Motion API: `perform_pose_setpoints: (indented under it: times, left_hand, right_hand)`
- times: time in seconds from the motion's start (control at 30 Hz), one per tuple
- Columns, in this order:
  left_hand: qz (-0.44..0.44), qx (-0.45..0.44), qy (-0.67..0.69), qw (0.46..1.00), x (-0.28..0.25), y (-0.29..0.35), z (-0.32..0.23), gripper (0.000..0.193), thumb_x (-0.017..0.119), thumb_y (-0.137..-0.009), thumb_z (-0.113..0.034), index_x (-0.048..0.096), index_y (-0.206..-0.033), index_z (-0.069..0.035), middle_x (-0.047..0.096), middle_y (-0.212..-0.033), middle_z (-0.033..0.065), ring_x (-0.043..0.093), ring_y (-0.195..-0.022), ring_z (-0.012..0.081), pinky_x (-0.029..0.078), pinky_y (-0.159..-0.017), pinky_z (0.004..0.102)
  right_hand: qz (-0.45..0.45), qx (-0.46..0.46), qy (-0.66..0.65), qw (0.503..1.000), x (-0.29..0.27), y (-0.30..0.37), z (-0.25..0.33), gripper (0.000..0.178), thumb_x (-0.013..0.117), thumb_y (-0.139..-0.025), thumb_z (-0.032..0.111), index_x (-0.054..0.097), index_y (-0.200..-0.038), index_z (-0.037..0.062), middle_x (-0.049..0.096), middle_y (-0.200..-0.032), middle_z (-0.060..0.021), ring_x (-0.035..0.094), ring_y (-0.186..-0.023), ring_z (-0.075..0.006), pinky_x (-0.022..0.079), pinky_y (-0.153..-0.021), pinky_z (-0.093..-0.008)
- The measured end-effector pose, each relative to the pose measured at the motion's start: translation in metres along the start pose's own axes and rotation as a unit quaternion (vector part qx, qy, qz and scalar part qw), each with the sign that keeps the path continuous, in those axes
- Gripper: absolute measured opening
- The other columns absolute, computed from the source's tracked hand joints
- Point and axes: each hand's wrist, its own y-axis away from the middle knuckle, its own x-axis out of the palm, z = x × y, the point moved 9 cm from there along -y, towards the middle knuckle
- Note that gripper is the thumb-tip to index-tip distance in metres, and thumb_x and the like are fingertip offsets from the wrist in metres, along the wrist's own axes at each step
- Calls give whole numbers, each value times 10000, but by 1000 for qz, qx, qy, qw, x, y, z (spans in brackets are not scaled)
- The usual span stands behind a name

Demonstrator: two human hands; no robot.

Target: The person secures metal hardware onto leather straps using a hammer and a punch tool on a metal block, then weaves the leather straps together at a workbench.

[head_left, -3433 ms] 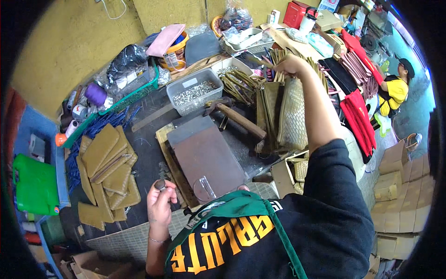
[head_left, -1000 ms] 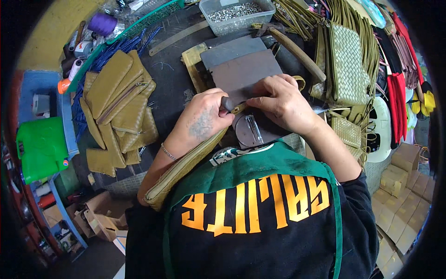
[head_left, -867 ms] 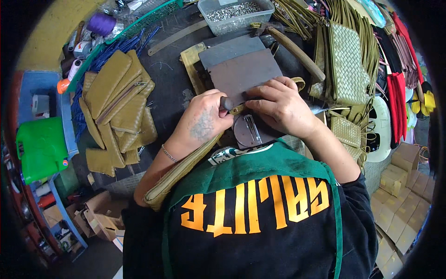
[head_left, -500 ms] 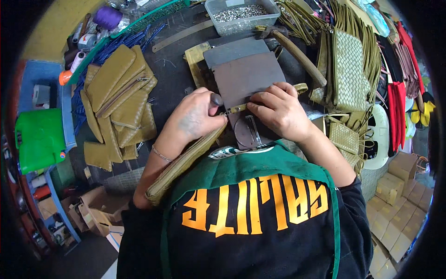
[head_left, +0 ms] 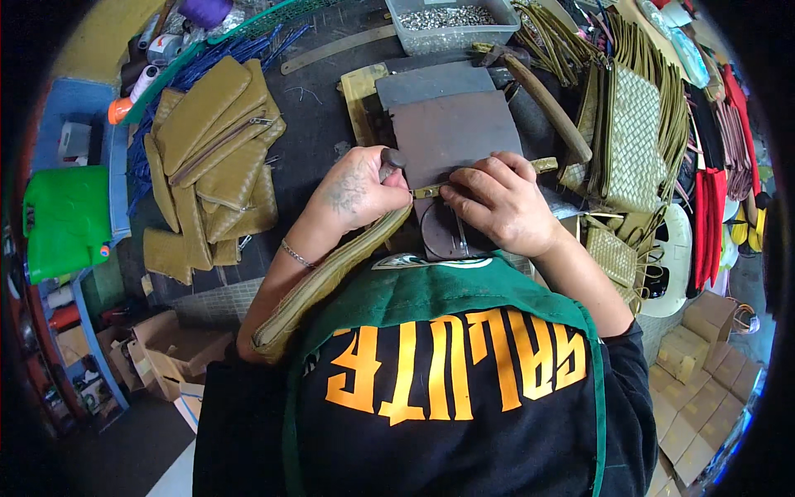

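Note:
My left hand [head_left: 352, 192] is closed round a short dark rod-shaped tool [head_left: 392, 156], its rounded top showing above the fingers. Beneath that hand an olive zipped pouch [head_left: 330, 280] hangs back along my left forearm. A narrow olive strap [head_left: 426, 191] with small metal fittings runs across from the pouch's end to my right hand [head_left: 503, 205]. The right fingers pinch the strap and press it on a brown board [head_left: 451, 137]; its loose end shows past the knuckles. A round dark piece with a metal bar [head_left: 443, 232] lies just below the strap.
Olive pouches [head_left: 217, 153] are piled at the left. A wooden-handled hammer [head_left: 551, 112] lies right of the board. A clear tub of small metal parts [head_left: 451, 21] stands at the back. Woven olive pieces [head_left: 633, 141] and straps crowd the right, with cardboard boxes [head_left: 700, 348] below.
The whole view has shifted slightly. My left hand has come closer over the strap's left end, covering the fitting that showed there. The right hand keeps its pinch.

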Motion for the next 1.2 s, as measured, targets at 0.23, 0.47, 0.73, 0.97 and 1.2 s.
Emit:
perform_pose_setpoints:
  times: [0.23, 0.47, 0.73, 0.97, 1.2]
  left_hand:
    - [-33, -30, -42, 998, -9, -2, -14, 167, 637, -619, -62, 473, -634, -37, 461, -579, -46, 424, -556, 49, 369, -536, 218]
    - [-37, -27, 4, 999, -7, -3, -3, 199, 645, -612, -76, 450, -612, -41, 450, -546, -25, 411, -529, 64, 366, -526, 233]
    - [-23, -41, -50, 998, -1, 1, 1, 199, 692, -593, -102, 506, -606, -31, 508, -542, -12, 455, -518, 70, 388, -511, 246]
    - [-27, -35, -36, 998, -1, 0, -1, 203, 696, -589, -96, 506, -611, -30, 511, -541, -9, 459, -513, 79, 400, -517, 256]
    - [-61, 40, -61, 996, -8, 8, -15, 165, 620, -659, -94, 500, -744, -20, 509, -704, 13, 475, -665, 78, 407, -590, 249]
  right_hand:
    - [19, 38, -4, 999, 2, -4, -12, 182, 561, -689, 170, 618, -853, 114, 549, -917, -19, 516, -866, -190, 361, -844, -376]
    - [23, 93, -110, 989, 14, -17, -19, 193, 598, -664, 142, 633, -852, 115, 565, -861, -1, 520, -856, -184, 360, -830, -357]
    - [56, 54, -127, 989, 15, -16, -15, 262, 590, -642, 137, 634, -899, 113, 570, -900, 8, 512, -861, -178, 363, -801, -332]
    - [50, 27, -98, 994, 13, -13, -8, 268, 550, -665, 142, 630, -917, 99, 558, -939, -1, 493, -893, -172, 371, -784, -322]
    - [87, 68, -112, 987, 15, -13, -16, 270, 544, -680, 158, 638, -932, 124, 552, -928, 12, 488, -896, -173, 371, -768, -319]
